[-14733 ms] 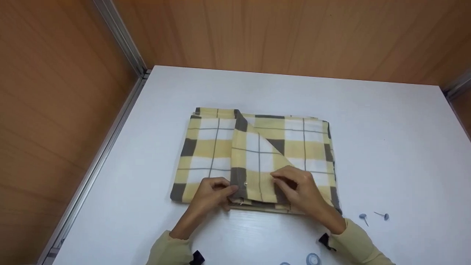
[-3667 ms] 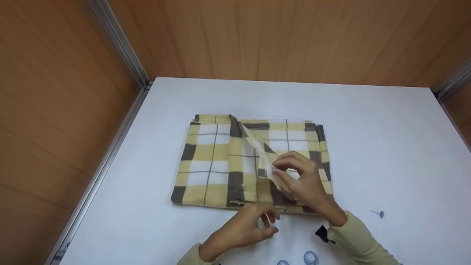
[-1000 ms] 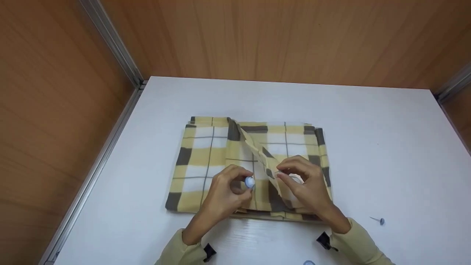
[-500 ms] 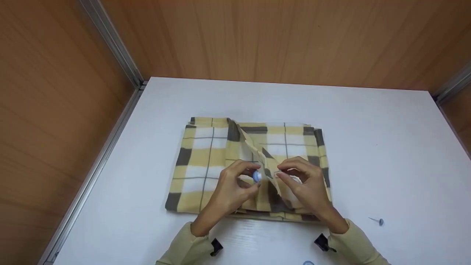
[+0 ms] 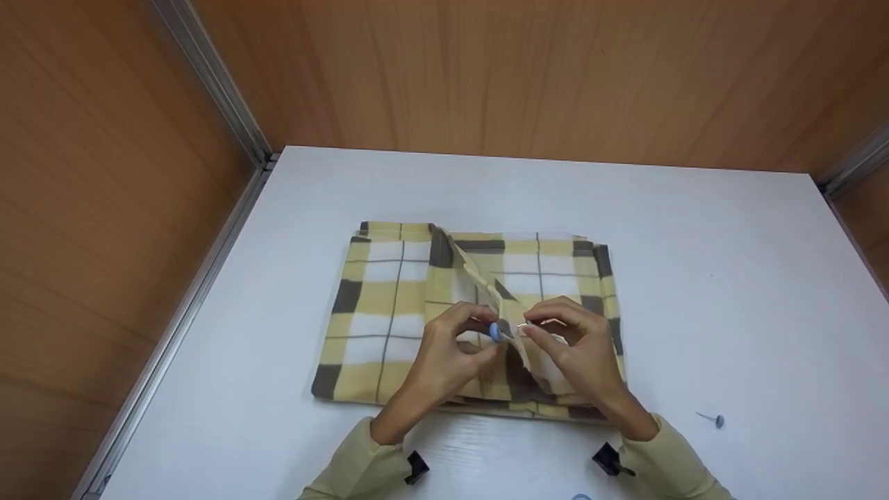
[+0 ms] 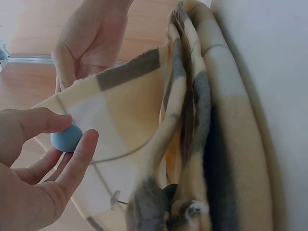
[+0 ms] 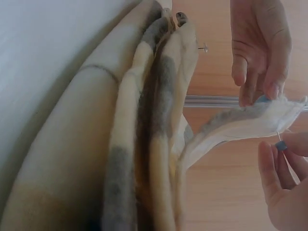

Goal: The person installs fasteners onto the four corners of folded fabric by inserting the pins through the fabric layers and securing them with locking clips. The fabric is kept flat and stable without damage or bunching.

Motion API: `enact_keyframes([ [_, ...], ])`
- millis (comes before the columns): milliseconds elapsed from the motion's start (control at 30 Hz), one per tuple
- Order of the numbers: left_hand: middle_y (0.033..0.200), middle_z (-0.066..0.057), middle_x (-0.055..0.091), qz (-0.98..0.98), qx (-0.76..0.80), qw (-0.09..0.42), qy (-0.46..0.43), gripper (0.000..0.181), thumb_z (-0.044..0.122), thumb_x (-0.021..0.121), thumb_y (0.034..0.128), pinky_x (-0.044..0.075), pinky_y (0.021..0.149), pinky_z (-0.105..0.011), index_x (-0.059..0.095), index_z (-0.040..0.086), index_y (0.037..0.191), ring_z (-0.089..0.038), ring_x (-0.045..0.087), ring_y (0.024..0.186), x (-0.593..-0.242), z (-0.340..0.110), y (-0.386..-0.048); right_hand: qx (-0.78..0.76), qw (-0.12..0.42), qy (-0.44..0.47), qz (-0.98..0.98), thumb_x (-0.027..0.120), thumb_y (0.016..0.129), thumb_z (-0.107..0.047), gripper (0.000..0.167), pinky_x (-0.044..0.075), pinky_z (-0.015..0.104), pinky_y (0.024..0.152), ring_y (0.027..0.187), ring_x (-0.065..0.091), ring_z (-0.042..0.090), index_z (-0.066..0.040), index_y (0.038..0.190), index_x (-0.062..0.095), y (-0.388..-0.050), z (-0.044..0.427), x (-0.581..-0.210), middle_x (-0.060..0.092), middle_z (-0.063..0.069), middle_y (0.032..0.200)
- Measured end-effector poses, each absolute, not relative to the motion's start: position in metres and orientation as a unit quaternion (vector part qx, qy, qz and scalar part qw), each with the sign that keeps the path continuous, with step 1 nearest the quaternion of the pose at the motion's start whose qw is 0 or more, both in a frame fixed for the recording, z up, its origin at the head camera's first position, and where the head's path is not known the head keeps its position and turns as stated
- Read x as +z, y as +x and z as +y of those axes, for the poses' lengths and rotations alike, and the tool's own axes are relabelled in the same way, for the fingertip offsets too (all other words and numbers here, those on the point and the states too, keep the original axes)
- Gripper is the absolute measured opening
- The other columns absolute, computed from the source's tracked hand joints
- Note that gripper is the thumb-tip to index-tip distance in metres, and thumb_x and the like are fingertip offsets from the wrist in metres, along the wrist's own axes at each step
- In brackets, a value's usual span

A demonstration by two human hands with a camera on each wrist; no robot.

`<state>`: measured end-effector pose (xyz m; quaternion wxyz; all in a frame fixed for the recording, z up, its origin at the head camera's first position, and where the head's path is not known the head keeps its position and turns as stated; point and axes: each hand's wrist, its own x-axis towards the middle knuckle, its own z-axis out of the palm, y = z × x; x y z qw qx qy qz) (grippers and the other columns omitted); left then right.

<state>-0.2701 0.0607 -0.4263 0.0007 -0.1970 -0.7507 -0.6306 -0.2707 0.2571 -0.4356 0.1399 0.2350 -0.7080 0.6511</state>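
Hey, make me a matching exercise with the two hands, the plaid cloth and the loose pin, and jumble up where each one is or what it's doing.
1. Left hand
2. Right hand
3. Plaid cloth
4. Loose pin

A. Lies off to the right side, touched by neither hand
B. Pinches a blue-headed pin
C. Folded on the white table
D. Holds a light blue cap

Pairs: 1-D, 2-B, 3-C, 4-A

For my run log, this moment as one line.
left hand: pinches blue cap; right hand: pinches pin; cloth flap: between them
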Motion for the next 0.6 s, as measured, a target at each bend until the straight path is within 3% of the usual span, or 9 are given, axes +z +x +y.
enact_keyframes([
  [267, 0.098, -0.008, 0.063, -0.76, -0.617, 0.016, -0.204, 0.027, -0.006, 0.07, 0.0789, 0.056, 0.068, -0.026, 0.065, 0.0, 0.105, -0.02, 0.065, 0.091, -0.426, 0.059, -0.27, 0.65, 0.127, 0.248, -0.707, 0.067, 0.081, 0.011, 0.018, 0.055, 0.032, 0.077, 0.087, 0.062, 0.025, 0.001, 0.096, 0.069, -0.27, 0.257, -0.434, 0.062, 0.02, 0.094],
  [600, 0.095, -0.014, 0.065, -0.764, -0.613, 0.028, -0.2, 0.025, -0.011, 0.068, 0.0797, 0.057, 0.066, -0.028, 0.067, -0.005, 0.104, -0.026, 0.066, 0.087, -0.406, 0.061, -0.262, 0.65, 0.131, 0.25, -0.706, 0.069, 0.077, 0.014, 0.018, 0.055, 0.03, 0.076, 0.087, 0.064, 0.023, 0.008, 0.094, 0.068, -0.271, 0.259, -0.435, 0.065, 0.019, 0.094],
])
